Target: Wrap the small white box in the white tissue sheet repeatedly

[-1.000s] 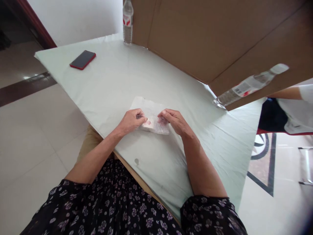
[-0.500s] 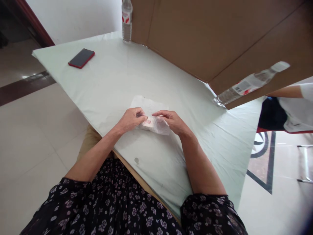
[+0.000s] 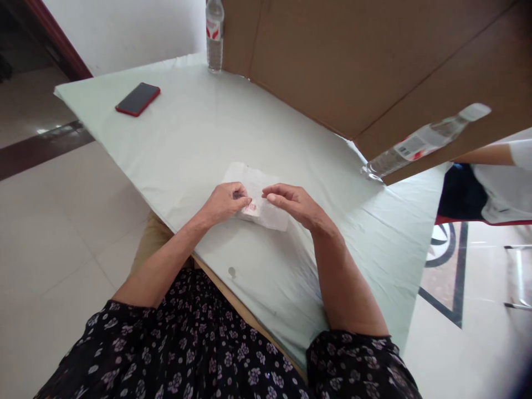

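Observation:
A small white packet with a pink print (image 3: 260,206) lies on the pale green table cover (image 3: 199,133), close to the near edge. My left hand (image 3: 223,203) pinches the packet's left end, fingers curled shut on it. My right hand (image 3: 293,203) hovers over its right part with the fingers bent and slightly apart, fingertips just above or brushing the wrapper. Whatever is inside the wrapper is too small to make out.
A red-cased phone (image 3: 137,99) lies at the far left of the table. A water bottle (image 3: 215,34) stands at the back; another bottle (image 3: 419,144) leans at the right. A tall cardboard sheet (image 3: 353,61) walls the far side. Another person's arm (image 3: 484,158) shows at the right.
My right hand has let go of the packet's right end and lifted its fingers a little toward the middle. My left hand has kept its pinch.

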`<state>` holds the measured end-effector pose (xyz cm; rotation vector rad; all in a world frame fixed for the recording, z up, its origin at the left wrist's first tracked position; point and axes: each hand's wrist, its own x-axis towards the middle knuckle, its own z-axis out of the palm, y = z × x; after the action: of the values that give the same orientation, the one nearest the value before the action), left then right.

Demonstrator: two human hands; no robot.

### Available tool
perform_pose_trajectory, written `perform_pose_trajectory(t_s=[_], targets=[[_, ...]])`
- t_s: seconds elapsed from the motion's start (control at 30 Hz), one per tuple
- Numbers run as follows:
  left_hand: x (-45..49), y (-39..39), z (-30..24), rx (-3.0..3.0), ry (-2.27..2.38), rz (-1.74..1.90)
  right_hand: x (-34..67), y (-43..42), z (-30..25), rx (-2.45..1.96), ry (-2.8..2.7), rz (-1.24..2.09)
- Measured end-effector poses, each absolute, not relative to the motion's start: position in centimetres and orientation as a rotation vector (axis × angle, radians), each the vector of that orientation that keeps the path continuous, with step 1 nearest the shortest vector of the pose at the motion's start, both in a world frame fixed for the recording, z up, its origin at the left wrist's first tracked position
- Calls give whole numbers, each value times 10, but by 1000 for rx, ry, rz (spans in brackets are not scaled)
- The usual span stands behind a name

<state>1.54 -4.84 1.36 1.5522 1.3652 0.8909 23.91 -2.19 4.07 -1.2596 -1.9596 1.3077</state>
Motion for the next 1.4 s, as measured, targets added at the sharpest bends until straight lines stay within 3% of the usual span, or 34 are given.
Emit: perform_pose_trajectory(t_s=[0.27,0.57,0.9,1.4], targets=[[19,-50,10,1574,1387,905,233,-22,40,-1280,-2127,1151],[18,-46,17,1539,1313,846,202,-61,53,-1287,-2332,573],[-23,-63,19,1425,1385,925,193,-61,43,-1318,-2559,480],[-26,-65,9,1686,2054,683,182,-66,37,-1281,-2813,2]])
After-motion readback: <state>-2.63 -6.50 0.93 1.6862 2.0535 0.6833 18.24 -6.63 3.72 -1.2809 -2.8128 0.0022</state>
